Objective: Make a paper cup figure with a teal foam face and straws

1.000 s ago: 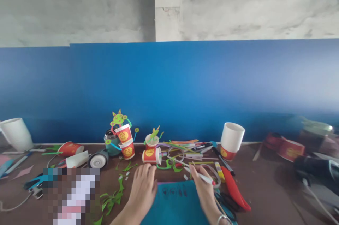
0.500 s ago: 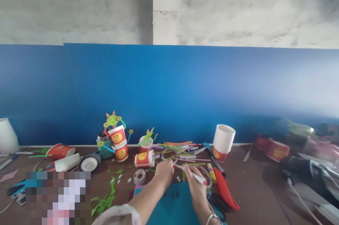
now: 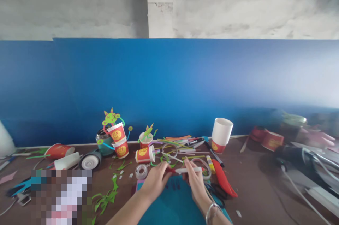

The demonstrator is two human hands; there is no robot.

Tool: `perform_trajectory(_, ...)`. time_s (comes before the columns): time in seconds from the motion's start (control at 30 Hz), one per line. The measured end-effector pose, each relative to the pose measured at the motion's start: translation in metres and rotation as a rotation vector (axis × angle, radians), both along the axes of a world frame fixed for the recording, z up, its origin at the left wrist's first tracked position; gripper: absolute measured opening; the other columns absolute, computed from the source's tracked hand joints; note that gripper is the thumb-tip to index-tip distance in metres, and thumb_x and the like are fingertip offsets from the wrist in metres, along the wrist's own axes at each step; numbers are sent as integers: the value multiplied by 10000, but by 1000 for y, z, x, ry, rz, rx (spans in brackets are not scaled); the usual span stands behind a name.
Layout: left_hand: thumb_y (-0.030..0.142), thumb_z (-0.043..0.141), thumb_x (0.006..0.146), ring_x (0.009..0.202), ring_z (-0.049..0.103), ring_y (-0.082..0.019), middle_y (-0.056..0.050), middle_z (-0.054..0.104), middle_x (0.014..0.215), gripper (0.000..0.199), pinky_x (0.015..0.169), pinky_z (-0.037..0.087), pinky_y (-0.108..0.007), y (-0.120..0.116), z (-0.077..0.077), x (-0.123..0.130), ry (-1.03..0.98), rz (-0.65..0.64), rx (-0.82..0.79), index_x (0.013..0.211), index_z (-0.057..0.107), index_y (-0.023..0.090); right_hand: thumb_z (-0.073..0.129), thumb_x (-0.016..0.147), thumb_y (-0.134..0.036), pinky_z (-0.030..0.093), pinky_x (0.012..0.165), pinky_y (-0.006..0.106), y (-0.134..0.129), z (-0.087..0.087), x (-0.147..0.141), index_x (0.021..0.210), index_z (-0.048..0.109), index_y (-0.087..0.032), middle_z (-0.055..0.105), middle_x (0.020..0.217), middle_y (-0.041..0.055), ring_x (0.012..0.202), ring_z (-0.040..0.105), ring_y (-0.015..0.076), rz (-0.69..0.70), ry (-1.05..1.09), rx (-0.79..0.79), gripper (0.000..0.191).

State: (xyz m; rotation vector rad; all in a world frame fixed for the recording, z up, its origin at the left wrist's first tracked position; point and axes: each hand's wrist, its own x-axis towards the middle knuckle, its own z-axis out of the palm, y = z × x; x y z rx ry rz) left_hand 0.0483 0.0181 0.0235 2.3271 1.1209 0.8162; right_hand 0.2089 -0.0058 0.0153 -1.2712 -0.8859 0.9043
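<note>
A white marker (image 3: 188,170) with a red end lies level between my two hands, over a teal mat (image 3: 172,203). My left hand (image 3: 156,179) is closed on the red end, and I cannot tell if that part is a separate cap. My right hand (image 3: 195,182) grips the white barrel between thumb and fingers. Just left of my left hand is a roll of clear tape (image 3: 141,171). Dark-handled scissors (image 3: 218,191) and a red pouch-like thing (image 3: 225,179) lie to the right of my right hand.
Red-and-white paper cups (image 3: 121,149) with a green paper figure (image 3: 110,117) stand at the back left. Stacked white cups (image 3: 222,131) stand back right. Straws and pens (image 3: 182,143), a glue stick (image 3: 210,165) and green paper scraps (image 3: 106,198) lie about.
The marker has turned from slanting to nearly level. My left hand has shifted slightly left and down, my right hand a little up. The camera view has moved slightly.
</note>
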Motion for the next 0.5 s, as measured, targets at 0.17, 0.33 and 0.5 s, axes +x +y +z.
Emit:
perform_trajectory(0.17, 275, 461, 886, 766, 626, -183, -31, 668, 808, 201, 700, 461, -266, -2, 4, -2, -106, -71, -172, 918, 641, 190, 565, 688, -647, 221, 375, 241, -1, 0, -5, 549, 519, -208, 471, 382, -30, 345, 345, 101, 130, 10, -12, 463)
perform_trajectory(0.33, 383, 498, 836, 394, 451, -116, 53, 467, 465, 281, 398, 330, -203, -4, 10, -2, -185, -51, -535, 831, 657, 152, 532, 755, -552, 199, 367, 227, -3, 3, -12, 539, 492, -210, 428, 339, -49, 314, 319, 88, 177, 122, -24, 406)
perform_trajectory(0.5, 370, 519, 816, 408, 457, -117, 49, 465, 468, 257, 403, 323, -201, -11, 13, 5, -203, -33, -516, 785, 645, 149, 545, 723, -553, 176, 351, 201, -4, 0, -16, 538, 467, -206, 367, 314, -78, 297, 279, 70, 146, 155, -50, 401)
